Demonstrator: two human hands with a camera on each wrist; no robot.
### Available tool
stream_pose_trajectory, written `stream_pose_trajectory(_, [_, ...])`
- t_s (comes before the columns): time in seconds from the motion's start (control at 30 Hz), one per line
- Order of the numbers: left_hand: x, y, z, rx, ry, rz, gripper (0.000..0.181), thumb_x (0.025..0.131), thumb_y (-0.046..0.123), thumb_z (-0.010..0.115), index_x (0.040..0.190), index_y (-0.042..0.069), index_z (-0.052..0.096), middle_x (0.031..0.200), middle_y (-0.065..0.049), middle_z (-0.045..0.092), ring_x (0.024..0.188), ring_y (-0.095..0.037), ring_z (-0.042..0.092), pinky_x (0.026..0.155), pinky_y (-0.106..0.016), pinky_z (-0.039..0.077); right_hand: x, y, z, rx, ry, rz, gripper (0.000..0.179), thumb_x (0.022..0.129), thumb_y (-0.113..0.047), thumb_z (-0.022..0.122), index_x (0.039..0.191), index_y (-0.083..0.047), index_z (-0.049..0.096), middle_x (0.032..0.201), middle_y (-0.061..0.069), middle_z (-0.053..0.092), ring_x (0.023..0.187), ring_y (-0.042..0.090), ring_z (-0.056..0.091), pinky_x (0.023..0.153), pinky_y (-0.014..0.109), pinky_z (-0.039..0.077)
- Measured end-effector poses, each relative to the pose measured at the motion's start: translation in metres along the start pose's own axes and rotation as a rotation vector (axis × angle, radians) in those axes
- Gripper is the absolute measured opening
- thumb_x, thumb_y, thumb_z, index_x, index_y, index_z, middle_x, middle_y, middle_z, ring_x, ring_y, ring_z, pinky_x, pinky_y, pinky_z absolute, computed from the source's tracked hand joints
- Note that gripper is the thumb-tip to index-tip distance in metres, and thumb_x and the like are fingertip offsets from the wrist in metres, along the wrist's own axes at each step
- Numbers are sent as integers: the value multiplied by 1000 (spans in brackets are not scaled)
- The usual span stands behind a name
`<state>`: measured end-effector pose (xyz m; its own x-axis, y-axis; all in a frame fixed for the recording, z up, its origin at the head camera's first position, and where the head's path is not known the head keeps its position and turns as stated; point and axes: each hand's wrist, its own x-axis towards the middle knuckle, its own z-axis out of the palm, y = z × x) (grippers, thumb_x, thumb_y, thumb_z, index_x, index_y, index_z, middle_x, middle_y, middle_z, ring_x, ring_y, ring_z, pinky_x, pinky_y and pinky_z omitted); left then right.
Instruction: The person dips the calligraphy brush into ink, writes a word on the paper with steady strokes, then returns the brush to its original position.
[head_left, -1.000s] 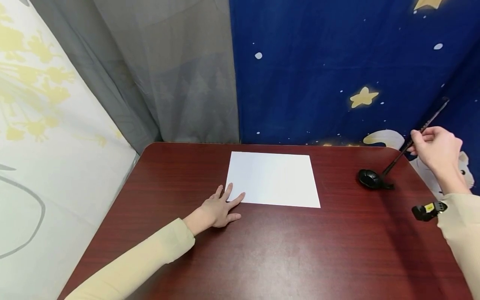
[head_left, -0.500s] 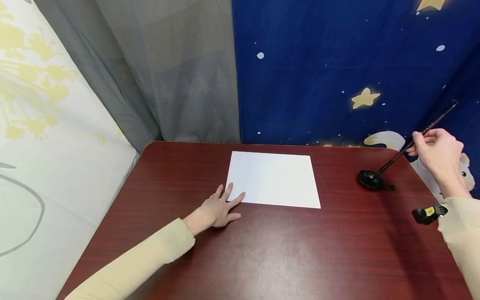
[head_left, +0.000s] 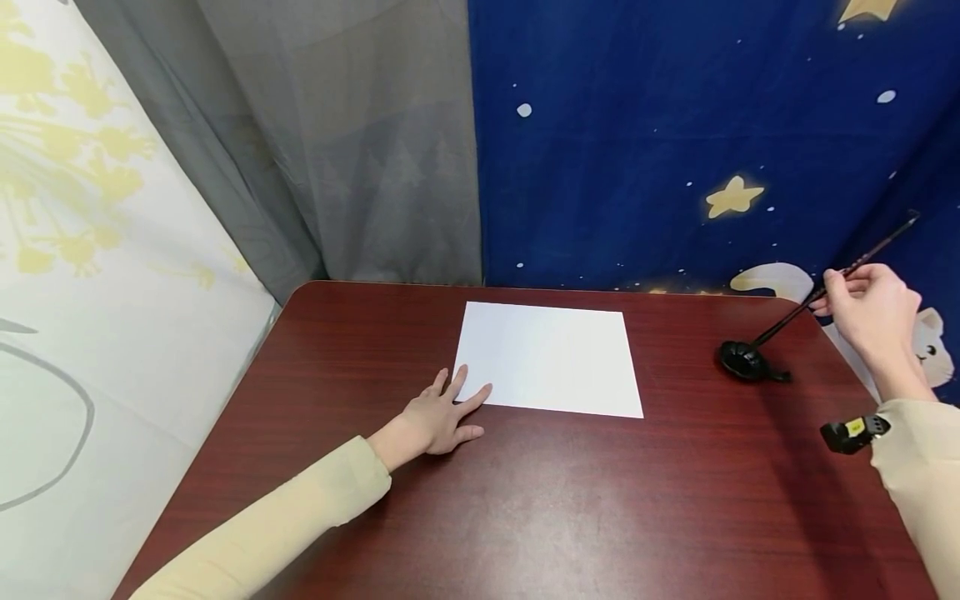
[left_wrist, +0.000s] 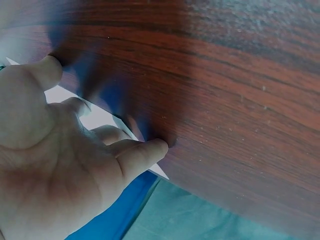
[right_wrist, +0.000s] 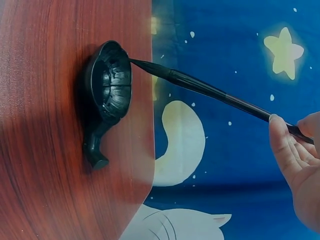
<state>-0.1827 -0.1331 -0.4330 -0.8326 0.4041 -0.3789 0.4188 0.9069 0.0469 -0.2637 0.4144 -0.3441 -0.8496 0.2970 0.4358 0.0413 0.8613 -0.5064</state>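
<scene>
Table [head_left: 585, 508]: red-brown wood grain, the largest thing on my head feed after the curtains behind it. Paper [head_left: 551, 358]: white, flat toward the far edge, no marks that I can see. Left hand [head_left: 435, 421]: at the paper's near left corner, fingers spread and gripping nothing, fingertips on the sheet, thumb over bare wood. Right hand [head_left: 873, 317]: thumb and fingers pinch the brush [right_wrist: 220, 93] about mid-shaft. Brush is tilted, bristles down toward the black dish [right_wrist: 117, 95], which sits on the table well to the right of the paper. Smallest detail: the bristle tip is at the dish's rim; from my angle I cannot tell whether it touches or is just beside it.

Step in hand, my reading: working the bristles at the rim while the sheet is steadied. Next move, I judge, calls for a light pinch, the tip lifted clear before any sideways travel, and that corner held down.
</scene>
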Motion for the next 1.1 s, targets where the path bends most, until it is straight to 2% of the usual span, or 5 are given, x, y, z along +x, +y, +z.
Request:
stream_pose_trajectory(0.13, [1, 0, 1, 2, 2, 2, 65, 106, 55, 39, 163, 32, 19, 169, -15, 5, 152, -42, 12, 116, -48, 31, -1, 2, 2, 0, 28, -18, 46, 101, -24, 46, 118, 19, 52, 75, 25, 70, 60, -33, 22, 91, 51, 38])
stream_pose_trajectory(0.37, [2, 0, 0, -2, 1, 4, 65, 106, 55, 39, 163, 32, 19, 169, -15, 5, 152, -42, 12, 116, -48, 31, -4, 5, 5, 36, -31, -15, 48, 104, -25, 42, 126, 17, 48, 53, -51, 29, 55, -33, 30, 105, 52, 34])
stream_pose_trajectory(0.77, [2, -1, 2, -14, -2, -8, 65, 105, 56, 39, 163, 34, 18, 169, -14, 3, 153, -41, 10, 115, -48, 33, -2, 10, 8, 57, -32, -54, 46, 102, -26, 46, 118, 17, 52, 53, -47, 38, 59, -32, 31, 85, 37, 36])
stream_pose_trajectory(0.97, [2, -1, 2, -10, -1, -12, 65, 105, 56, 38, 163, 34, 17, 169, -13, 3, 153, -40, 10, 115, -48, 34, -5, 13, 11, 114, -73, -81, 47, 103, -23, 43, 125, 18, 48, 53, -49, 39, 68, -33, 34, 119, 29, 18])
stream_pose_trajectory(1.1, [2, -1, 3, -9, -2, -14, 65, 105, 56, 38, 163, 34, 18, 169, -13, 3, 153, -40, 10, 114, -48, 35, -6, 13, 12, 128, -79, -90, 46, 103, -22, 43, 125, 19, 48, 54, -49, 40, 70, -33, 34, 122, 31, 7])
